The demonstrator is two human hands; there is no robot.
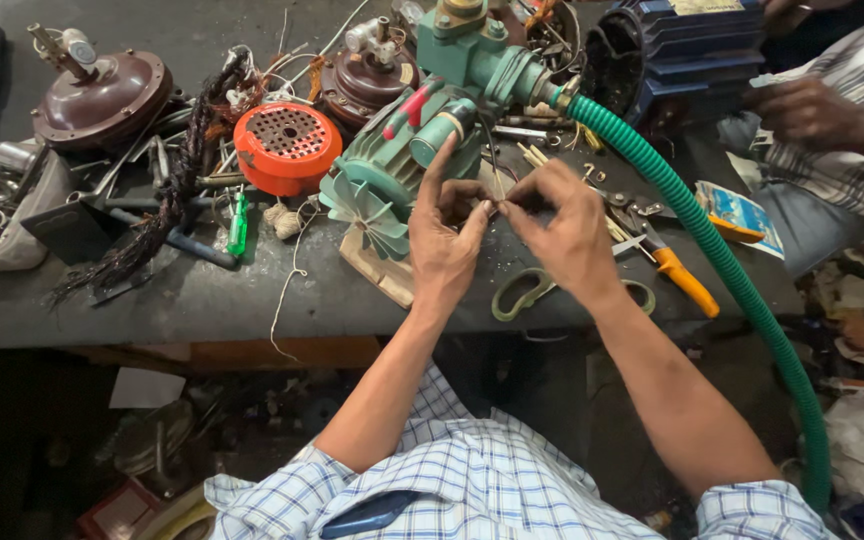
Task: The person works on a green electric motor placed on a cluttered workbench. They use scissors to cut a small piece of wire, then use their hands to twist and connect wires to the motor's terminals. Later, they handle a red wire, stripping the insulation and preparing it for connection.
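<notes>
Blue-checked shirt sleeves (pixel 472 470) nearest; left hand (pixel 444 240) and right hand (pixel 570 232) pinching thin stiff wire (pixel 498 205) together beside green pump motor (pixel 402 170); light, springy, best gripped near ends.

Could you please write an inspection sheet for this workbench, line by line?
Surface: dark, dusty workbench top, crowded.
Job's things: green motor pump with pale fan blades; thin wire pinched between both hands.
Clutter: orange perforated round cover, brown domed motor housings, orange-handled pliers, green-handled scissors, blue ribbed motor casing.
Hands: left hand and right hand meet fingertip to fingertip at the wire.
Cables: green corrugated hose runs off the bench edge; burnt dark winding bundle; loose white string.
Surroundings: another person's hand at the right; littered floor.
</notes>
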